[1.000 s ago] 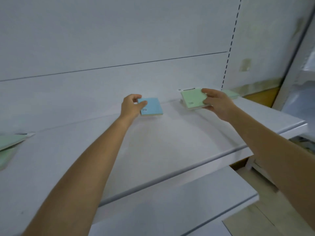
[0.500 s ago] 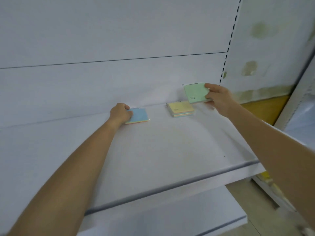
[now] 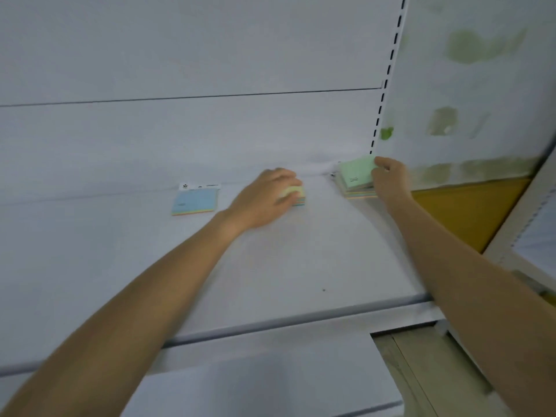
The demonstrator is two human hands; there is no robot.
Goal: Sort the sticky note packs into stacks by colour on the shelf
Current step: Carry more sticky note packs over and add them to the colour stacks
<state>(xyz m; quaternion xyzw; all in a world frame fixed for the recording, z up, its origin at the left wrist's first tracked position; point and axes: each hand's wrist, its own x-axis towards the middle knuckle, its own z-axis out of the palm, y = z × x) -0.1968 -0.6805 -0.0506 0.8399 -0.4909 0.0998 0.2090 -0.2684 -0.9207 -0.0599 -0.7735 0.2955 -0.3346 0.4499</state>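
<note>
A blue sticky note pack (image 3: 195, 201) lies flat on the white shelf (image 3: 270, 266) near the back wall, with nothing touching it. To its right my left hand (image 3: 264, 197) covers a yellow pack (image 3: 296, 194), fingers curled over it; the hand is blurred. At the shelf's back right corner my right hand (image 3: 389, 179) holds a green pack (image 3: 356, 174), tilted, resting on a small stack of packs (image 3: 358, 192).
A slotted upright (image 3: 383, 94) runs up the back wall at the right end of the shelf. A lower white shelf (image 3: 270, 371) juts out below. A stained wall and a yellow panel (image 3: 463, 212) lie to the right.
My left hand let go of the blue pack and moved right onto the yellow pack. My right hand brought the green pack down onto the stack in the back right corner.
</note>
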